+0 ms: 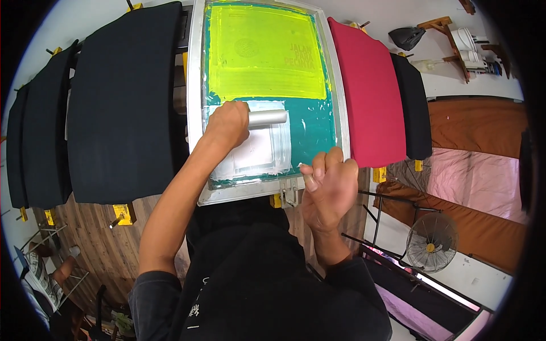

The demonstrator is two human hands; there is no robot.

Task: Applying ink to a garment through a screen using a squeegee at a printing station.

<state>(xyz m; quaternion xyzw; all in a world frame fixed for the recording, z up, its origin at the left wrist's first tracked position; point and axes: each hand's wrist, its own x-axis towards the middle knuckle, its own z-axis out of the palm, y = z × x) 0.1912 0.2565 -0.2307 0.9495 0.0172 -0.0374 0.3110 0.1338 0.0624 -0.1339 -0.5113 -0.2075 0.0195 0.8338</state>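
A screen printing frame (197, 102) with a pale metal rim lies in front of me. Its mesh is yellow-green at the far part and dark green (313, 128) nearer to me. My left hand (228, 126) is closed round one end of a silver-grey squeegee (268, 117), which lies crosswise above a patch of white ink (253, 152). My right hand (331, 184) is raised over the frame's near right corner, fingers curled and thumb close to the index finger. Whether anything small is pinched there cannot be made out.
Black fabric-covered boards (125, 102) stand to the left; a red one (369, 96) and another black one (412, 108) stand to the right. A round fan (431, 241) is at the lower right. Another person's arm (63, 270) shows at the lower left. White tubs (463, 40) sit far right.
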